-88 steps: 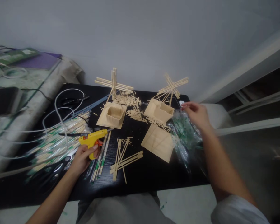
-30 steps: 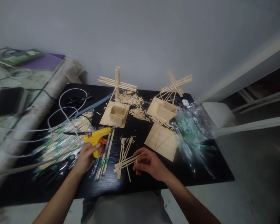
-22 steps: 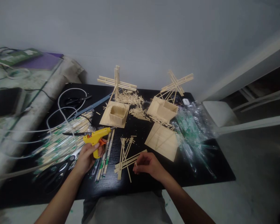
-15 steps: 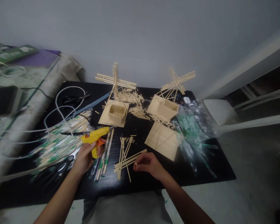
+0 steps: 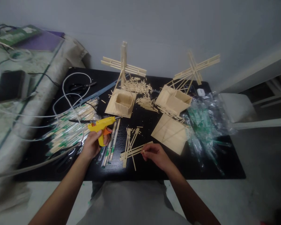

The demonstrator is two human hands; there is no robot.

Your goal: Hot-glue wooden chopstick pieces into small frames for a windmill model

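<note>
My left hand (image 5: 91,146) is wrapped round the grip of a yellow hot glue gun (image 5: 102,123), its nozzle pointing right above the table. Fingers of my right hand (image 5: 155,155) are pinched on a small pale bit, seemingly a short piece of wooden stick (image 5: 142,152), mostly hidden by the fingertips. Just left of that hand, several glued or loose wooden sticks (image 5: 130,153) lie crossed on the black table (image 5: 140,172). A flat square wooden board (image 5: 170,133) lies beyond my right hand.
Two stick windmill models, one left (image 5: 123,104) and one right (image 5: 175,99), stand at the back with cut stick pieces (image 5: 140,89) between them. Wrapped chopsticks (image 5: 67,129), a white cable (image 5: 65,90) and scissors (image 5: 70,156) lie left. Plastic wrappers (image 5: 204,122) cover the right side.
The whole view has shifted, so the table and models appear higher and further right. Both hands keep their grips, and the glue gun stays in nearly the same place over the table.
</note>
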